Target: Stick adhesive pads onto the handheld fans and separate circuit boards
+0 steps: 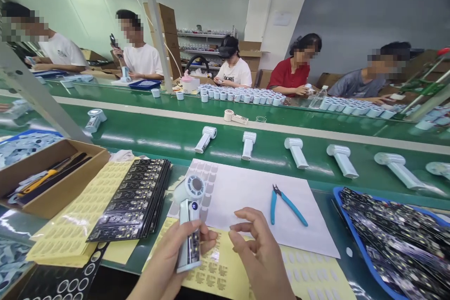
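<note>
A light blue handheld fan (184, 215) is gripped by its handle in my left hand (167, 251), with the round head tilted up. The handle's side is uncovered, showing a circuit board inside and a small lit display near the top. To the right of the fan, my right hand (262, 253) is raised with fingers bent and thumb apart, and I see nothing between them. Under both hands lie yellow sticker sheets (211, 269). Behind them is a white sheet (242, 183), on which blue-handled cutters (286, 204) rest.
Stacked circuit boards (135, 192) lie at left beside a cardboard box (87, 161) of tools. At right, a blue tray (365, 253) holds more boards. Several fans, including one fan (249, 145), lie along the green conveyor belt (168, 143). Several co-workers sit across it.
</note>
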Motion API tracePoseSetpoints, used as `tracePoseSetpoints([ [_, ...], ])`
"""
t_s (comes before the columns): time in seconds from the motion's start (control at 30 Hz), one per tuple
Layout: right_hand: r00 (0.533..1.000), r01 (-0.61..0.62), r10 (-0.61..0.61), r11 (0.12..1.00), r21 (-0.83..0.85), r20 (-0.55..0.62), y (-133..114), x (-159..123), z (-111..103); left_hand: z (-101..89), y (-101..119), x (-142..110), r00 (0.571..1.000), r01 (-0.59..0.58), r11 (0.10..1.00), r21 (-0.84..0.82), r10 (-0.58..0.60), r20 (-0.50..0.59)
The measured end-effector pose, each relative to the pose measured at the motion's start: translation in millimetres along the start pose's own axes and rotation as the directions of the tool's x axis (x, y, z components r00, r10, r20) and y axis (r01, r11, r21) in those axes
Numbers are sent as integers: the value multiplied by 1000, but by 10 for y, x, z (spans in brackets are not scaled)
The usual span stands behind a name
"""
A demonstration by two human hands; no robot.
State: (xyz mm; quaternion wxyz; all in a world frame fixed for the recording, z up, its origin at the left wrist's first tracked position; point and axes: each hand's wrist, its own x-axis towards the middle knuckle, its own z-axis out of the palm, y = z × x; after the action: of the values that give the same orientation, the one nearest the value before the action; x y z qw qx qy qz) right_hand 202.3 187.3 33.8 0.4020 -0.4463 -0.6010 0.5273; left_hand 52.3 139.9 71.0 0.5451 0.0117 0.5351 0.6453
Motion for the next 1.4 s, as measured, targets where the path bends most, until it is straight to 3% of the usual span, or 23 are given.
tracePoseSetpoints([
  [0.1,993,-14,19,999,-48,114,174,-6,-78,-183,-105,76,996,-87,984,157,81,46],
  [0.27,996,-9,24,987,-162,89,299,-80,-36,-330,-255,211,988,-140,945,295,114,105],
  [0.47,980,185,-145,917,-352,138,369,-215,-20,-322,-294,209,984,-176,926,335,153,94],
  [0.6,954,294,-230,854,-430,194,391,-257,-48,-314,-292,201,990,-138,935,328,122,70],
  [0.73,967,132,-85,973,-187,241,278,-236,-116,-290,-270,194,992,-126,939,320,112,62],
  [0.83,971,38,-33,999,-17,238,123,-211,-162,-227,-220,152,993,-116,941,317,105,53],
  [0.97,976,30,-35,999,27,216,-105,-149,-141,-106,-121,59,992,-111,953,281,92,80],
  [1.1,951,37,-75,991,131,300,-326,-35,-29,-36,-29,25,998,-35,981,188,23,65],
  [1.27,937,1,-11,1000,30,350,-518,85,113,-3,27,84,994,5,999,45,-9,111],
  [1.4,930,21,-6,999,-37,368,-555,134,155,48,43,106,996,-19,1000,-1,19,87],
])
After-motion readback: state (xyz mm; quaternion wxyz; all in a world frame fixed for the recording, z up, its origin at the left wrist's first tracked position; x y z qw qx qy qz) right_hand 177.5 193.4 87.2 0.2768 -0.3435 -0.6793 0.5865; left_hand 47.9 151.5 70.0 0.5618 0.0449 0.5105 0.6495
